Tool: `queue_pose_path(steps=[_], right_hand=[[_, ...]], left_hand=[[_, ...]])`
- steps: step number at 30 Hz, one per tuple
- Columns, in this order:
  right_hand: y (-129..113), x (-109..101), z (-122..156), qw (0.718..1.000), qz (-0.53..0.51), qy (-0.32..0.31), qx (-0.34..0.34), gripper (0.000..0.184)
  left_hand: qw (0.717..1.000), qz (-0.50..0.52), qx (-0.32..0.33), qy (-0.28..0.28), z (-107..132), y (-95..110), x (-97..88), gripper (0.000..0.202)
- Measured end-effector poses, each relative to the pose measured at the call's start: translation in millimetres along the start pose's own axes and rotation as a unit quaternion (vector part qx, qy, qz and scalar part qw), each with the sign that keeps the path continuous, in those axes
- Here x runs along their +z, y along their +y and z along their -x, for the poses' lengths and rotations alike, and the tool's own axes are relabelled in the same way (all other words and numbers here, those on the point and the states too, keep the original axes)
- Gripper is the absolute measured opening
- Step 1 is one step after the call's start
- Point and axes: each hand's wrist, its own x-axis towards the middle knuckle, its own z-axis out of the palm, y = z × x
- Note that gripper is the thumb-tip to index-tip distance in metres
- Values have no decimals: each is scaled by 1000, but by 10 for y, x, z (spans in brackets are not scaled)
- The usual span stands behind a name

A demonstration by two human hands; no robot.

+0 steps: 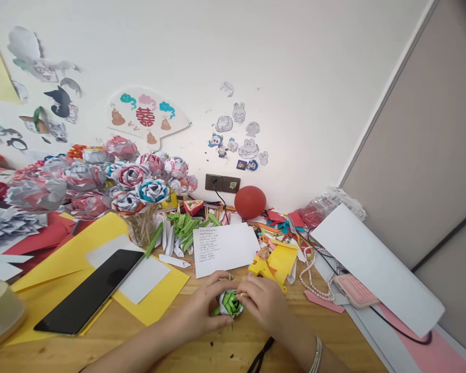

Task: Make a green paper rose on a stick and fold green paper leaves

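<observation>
A small green and white folded paper flower (230,303) sits between both my hands just above the wooden table (178,342). My left hand (205,305) curls around its left side, fingers closed on it. My right hand (264,303) pinches its right side, together with what looks like a thin wooden stick. A bracelet is on my right wrist.
A black tablet (89,292) lies on yellow paper (62,259) at left. A jar of paper roses (140,197) stands behind. A written white sheet (223,248), green paper leaves (184,225), a red ball (250,202), pearl beads (314,280), a pink phone (355,290) and a white board (376,267) lie around.
</observation>
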Motion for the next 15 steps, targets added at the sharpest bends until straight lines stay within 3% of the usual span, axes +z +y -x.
queue_pose_path(steps=[5,10,15], right_hand=[[11,-59,8,999,-41,22,2,25],[90,-86,3,998,-28,13,-56,17],[121,-46,22,993,12,12,-116,22]], left_hand=[[999,24,-17,25,-25,-5,-2,51],[998,51,-20,41,-65,-85,-4,47],[993,99,-21,67,-86,-158,-7,43]])
